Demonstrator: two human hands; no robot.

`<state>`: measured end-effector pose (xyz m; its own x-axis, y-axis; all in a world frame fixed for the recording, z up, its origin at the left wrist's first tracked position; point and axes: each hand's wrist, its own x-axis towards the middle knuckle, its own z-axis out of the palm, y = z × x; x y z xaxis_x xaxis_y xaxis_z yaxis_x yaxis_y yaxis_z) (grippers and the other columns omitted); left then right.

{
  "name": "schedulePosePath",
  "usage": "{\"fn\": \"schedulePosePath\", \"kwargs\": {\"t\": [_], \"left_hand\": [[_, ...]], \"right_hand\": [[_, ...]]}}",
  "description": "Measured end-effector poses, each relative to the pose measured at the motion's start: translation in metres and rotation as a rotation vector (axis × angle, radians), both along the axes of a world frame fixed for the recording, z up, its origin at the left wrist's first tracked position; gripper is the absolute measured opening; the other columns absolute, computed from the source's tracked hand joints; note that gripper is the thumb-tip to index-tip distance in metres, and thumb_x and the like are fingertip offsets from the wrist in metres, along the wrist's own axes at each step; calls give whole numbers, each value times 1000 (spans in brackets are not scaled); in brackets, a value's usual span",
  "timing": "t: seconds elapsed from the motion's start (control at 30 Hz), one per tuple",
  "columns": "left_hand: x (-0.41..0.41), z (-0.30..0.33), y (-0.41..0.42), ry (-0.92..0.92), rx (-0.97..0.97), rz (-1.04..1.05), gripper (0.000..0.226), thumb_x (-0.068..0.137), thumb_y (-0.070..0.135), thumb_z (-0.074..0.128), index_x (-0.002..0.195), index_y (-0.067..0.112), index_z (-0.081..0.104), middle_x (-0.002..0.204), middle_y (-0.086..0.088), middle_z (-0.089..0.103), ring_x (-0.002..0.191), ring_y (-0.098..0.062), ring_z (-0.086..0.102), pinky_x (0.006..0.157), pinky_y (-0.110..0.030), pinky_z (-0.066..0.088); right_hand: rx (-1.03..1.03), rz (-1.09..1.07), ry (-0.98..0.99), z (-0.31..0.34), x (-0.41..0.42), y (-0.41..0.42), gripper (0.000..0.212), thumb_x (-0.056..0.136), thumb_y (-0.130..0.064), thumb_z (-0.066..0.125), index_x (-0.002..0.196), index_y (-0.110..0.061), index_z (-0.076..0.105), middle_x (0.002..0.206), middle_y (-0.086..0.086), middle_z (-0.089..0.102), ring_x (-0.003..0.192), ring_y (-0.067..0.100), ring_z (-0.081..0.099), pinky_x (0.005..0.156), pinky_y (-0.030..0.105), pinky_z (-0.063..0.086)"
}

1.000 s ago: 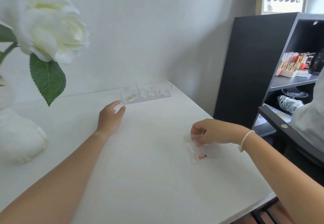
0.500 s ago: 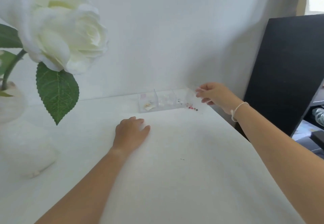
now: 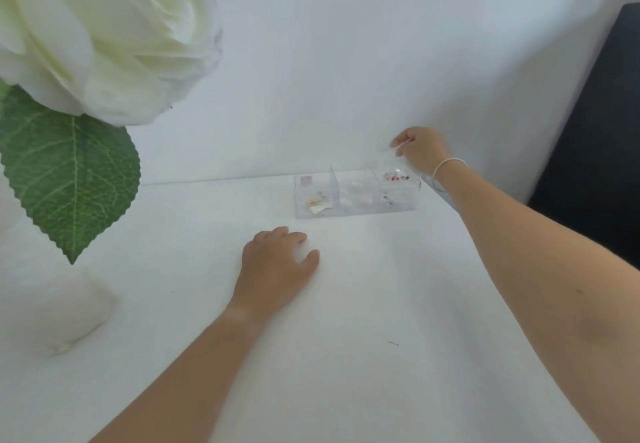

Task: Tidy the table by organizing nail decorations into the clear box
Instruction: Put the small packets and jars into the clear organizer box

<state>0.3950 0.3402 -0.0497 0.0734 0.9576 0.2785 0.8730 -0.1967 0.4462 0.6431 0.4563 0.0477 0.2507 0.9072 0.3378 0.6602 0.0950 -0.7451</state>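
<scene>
Head view, left to right: a big white rose with a green leaf fills the near left corner. On the white table the left hand lies palm down with its fingers loosely curled, holding nothing, short of the clear box. That box sits at the table's far edge against the wall, its long axis running left to right across the view, split into three compartments by upright dividers. Its left compartment holds a few small cream and gold pieces, the middle one something pale and blurred that cannot be made out, and the right one a few tiny dark specks. Above the right compartment the right hand, a white band at its wrist, is pinched closed on the top of a small clear bag, which hangs down so that its lower end, with red star decorations inside, is just over the box rim; whether it touches cannot be told. Half a second ago the bag hung lower, near the box's right end, and the left hand lay much as it does here.
</scene>
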Motion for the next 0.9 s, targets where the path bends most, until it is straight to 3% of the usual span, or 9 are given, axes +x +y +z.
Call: {"fn": "schedulePosePath", "kwargs": {"t": [0.17, 0.3, 0.4, 0.57, 0.77, 0.9], "left_hand": [[0, 0, -1, -20, 0, 4, 42, 85, 43, 50, 124, 26, 55, 142, 1, 45, 131, -19, 35, 108, -30, 20], [1, 1, -2, -28, -2, 7, 42, 85, 43, 50, 123, 26, 55, 140, 3, 47, 130, -18, 36, 109, -30, 21], [1, 0, -1, -12, -5, 5, 42, 85, 44, 48, 123, 26, 54, 140, 3, 46, 130, -18, 35, 109, -31, 21], [1, 1, -1, 9, 4, -1, 42, 86, 45, 47, 123, 26, 54, 137, 3, 48, 127, -19, 38, 107, -31, 23], [0, 0, 0, 5, 3, -7, 42, 85, 45, 48, 122, 26, 54, 137, 4, 48, 128, -18, 37, 107, -31, 23], [0, 0, 0, 0, 1, -8, 42, 85, 45, 48, 122, 26, 55, 137, 4, 48, 128, -18, 37, 107, -31, 23]], "right_hand": [[-87, 17, -96, -12, -4, 17, 34, 77, 5, 43, 90, -13, 69, 98, 6, 62, 84, 21, 54, 54, 20, 35], [-125, 17, -235, -21, -4, 25, 32, 79, 5, 46, 93, -13, 68, 113, 8, 63, 89, 21, 52, 73, 26, 37], [-146, 7, -350, -26, -8, 25, 38, 78, 3, 42, 97, -19, 67, 115, 4, 64, 107, 24, 54, 90, 32, 41], [-112, -11, -334, -29, -8, 26, 41, 81, 0, 40, 110, -19, 62, 125, 6, 58, 118, 25, 49, 99, 34, 39], [14, 3, -227, -36, -2, 18, 41, 82, -3, 50, 121, -15, 55, 131, 12, 45, 124, 28, 40, 91, 25, 31], [91, -16, -110, -43, 1, 9, 33, 85, -13, 53, 118, -15, 56, 130, 10, 46, 111, 24, 49, 86, 22, 32]]}}
